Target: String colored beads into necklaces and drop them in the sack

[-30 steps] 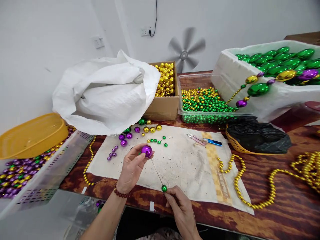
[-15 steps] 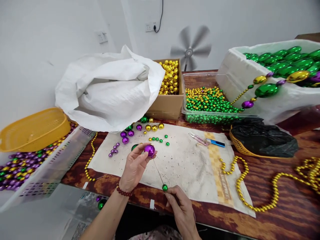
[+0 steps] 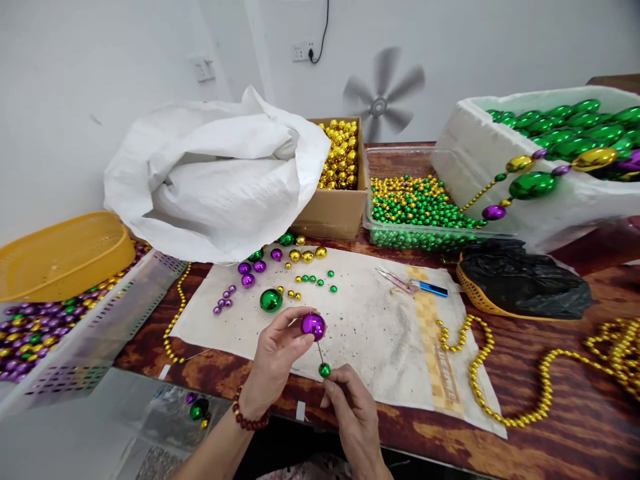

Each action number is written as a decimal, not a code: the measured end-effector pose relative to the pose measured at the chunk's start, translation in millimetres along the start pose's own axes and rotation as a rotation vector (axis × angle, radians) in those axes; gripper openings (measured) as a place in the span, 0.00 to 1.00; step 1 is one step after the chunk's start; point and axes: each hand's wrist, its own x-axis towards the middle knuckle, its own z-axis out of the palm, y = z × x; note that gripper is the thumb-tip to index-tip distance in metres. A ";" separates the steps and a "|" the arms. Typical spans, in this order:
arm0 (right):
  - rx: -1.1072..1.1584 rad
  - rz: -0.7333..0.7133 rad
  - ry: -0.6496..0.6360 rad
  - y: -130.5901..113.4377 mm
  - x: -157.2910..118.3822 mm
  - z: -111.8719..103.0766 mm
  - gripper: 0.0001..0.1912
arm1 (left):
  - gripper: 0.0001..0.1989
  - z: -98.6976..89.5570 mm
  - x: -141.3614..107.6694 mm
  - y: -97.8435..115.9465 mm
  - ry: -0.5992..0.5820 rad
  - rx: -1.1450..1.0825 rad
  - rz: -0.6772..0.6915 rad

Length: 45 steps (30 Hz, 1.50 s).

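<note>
My left hand (image 3: 280, 353) holds a large shiny purple ball (image 3: 313, 327) between thumb and fingers, over the front of a pale cloth (image 3: 370, 333). A thin needle or wire runs from the ball down to a small green bead (image 3: 325, 370). Just below that bead, the thumb and forefinger of my right hand (image 3: 350, 407) pinch together at the wire. Behind my left hand a large green ball (image 3: 271, 300) rests on the cloth, with purple balls (image 3: 248, 280), gold balls (image 3: 307, 256) and small green beads (image 3: 320, 283) farther back.
Snips (image 3: 395, 280) and a blue-handled tool (image 3: 433, 289) lie on the cloth's right. A gold bead string (image 3: 477, 373) curves beside them. Behind stand a clear bead tray (image 3: 420, 237), a carton (image 3: 330, 212) and a white sack (image 3: 225, 200). A bead-filled basket (image 3: 100, 347) is at left.
The purple ball and my left hand have moved down and right, nearer the green bead. The large green ball now shows fully. The bead and my right fingertips have shifted slightly up and left.
</note>
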 end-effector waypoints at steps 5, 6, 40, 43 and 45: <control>0.089 0.115 0.061 -2.0 8.5 -0.1 0.10 | 0.16 -6.3 -4.4 -5.4 -0.165 0.291 0.032; 0.103 0.143 0.072 -1.3 10.3 -2.7 0.10 | 0.16 -10.4 0.5 -3.9 -0.175 0.398 0.059; -0.133 0.079 -0.029 -1.0 -1.7 -29.6 0.11 | 0.12 -19.6 54.1 7.3 -0.135 -0.208 -0.293; -0.147 0.077 -0.030 -2.6 -0.9 -30.4 0.12 | 0.12 -20.0 54.7 7.0 -0.121 -0.180 -0.291; -0.150 0.079 -0.033 -3.8 -0.7 -30.4 0.12 | 0.12 -19.6 55.1 5.8 -0.111 -0.168 -0.283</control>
